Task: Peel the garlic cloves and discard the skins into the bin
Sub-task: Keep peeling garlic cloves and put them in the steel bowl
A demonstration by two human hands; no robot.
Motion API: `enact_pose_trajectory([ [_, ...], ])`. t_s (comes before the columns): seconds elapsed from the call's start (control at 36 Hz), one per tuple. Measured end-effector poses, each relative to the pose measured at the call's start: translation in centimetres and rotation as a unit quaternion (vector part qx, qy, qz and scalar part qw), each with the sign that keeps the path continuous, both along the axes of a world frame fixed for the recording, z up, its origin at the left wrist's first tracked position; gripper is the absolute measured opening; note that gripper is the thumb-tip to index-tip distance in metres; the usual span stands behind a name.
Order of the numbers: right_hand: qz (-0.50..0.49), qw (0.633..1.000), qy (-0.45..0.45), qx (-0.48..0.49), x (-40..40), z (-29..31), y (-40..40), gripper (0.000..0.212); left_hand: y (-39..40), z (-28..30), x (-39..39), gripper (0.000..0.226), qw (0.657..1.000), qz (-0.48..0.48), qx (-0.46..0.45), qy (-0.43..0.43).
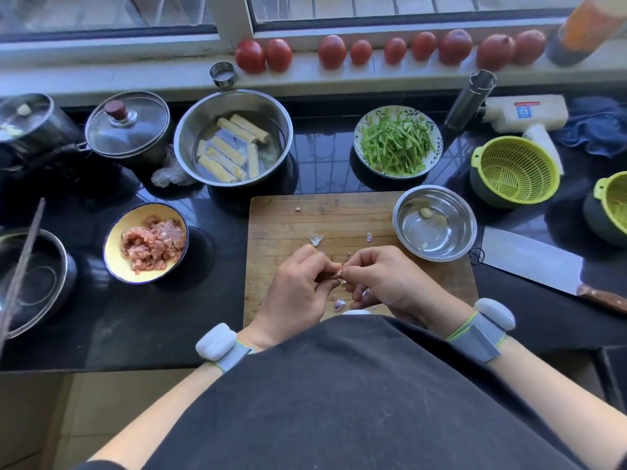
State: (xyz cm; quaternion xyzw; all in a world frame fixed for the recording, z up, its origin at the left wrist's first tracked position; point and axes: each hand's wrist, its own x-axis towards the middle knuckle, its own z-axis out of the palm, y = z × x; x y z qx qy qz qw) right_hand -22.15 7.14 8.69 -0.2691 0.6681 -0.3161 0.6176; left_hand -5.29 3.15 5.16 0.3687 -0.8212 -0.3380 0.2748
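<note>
Both hands meet over the near half of the wooden cutting board (pixel 288 215). My left hand (pixel 298 286) pinches a small garlic clove (pixel 336 270), mostly hidden by the fingers. The fingertips of my right hand (pixel 383 279) grip the same clove's skin. Loose papery skins lie on the board: one pale piece (pixel 316 238), a smaller one (pixel 369 236), and a purplish scrap (pixel 339 304) below the hands. A peeled clove (pixel 425 212) rests in the small steel bowl (pixel 451 247) at the board's right corner. No bin is in view.
A cleaver (pixel 529 259) lies right of the board. A bowl of minced meat (pixel 149 244) sits to the left, a steel basin with tofu rolls (pixel 234 137) and a plate of green strips (pixel 397 142) behind. Green colanders (pixel 515 167) stand at right, pots at left, tomatoes (pixel 332 50) on the sill.
</note>
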Motion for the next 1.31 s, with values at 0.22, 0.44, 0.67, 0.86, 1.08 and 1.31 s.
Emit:
enact_pose_trajectory([
  [0.22, 0.005, 1.000, 0.020, 0.002, 0.0, 0.0, -0.2, 0.013, -0.1, 0.0, 0.1, 0.010, 1.000, -0.012, -0.016, -0.005],
  [0.44, 0.011, 0.998, 0.059, -0.016, 0.3, 0.1, -0.3, 0.016, -0.1, 0.1, 0.2, 0.015, 1.000, -0.005, -0.013, -0.011],
  [0.67, -0.013, 1.000, 0.024, -0.014, 0.5, -0.1, -0.3, 0.014, 0.5, 0.7, -0.2, 0.023, 0.975, 0.080, 0.197, 0.060],
  [0.86, -0.034, 0.995, -0.095, 0.016, 0.4, -0.6, 0.0, 0.017, 0.7, -0.4, 0.1, 0.027, 0.842, 0.093, 0.472, 0.244],
  [1.08, -0.038, 0.995, -0.092, 0.015, 0.3, -1.0, -0.2, 0.017, 0.7, -0.6, -0.4, 0.027, 0.738, 0.123, 0.561, 0.353],
  [1.31, -0.089, 0.995, -0.013, 0.033, -0.4, -2.7, 0.2, 0.014, 0.6, -0.4, -0.1, 0.025, 0.667, 0.184, 0.609, 0.387],
])
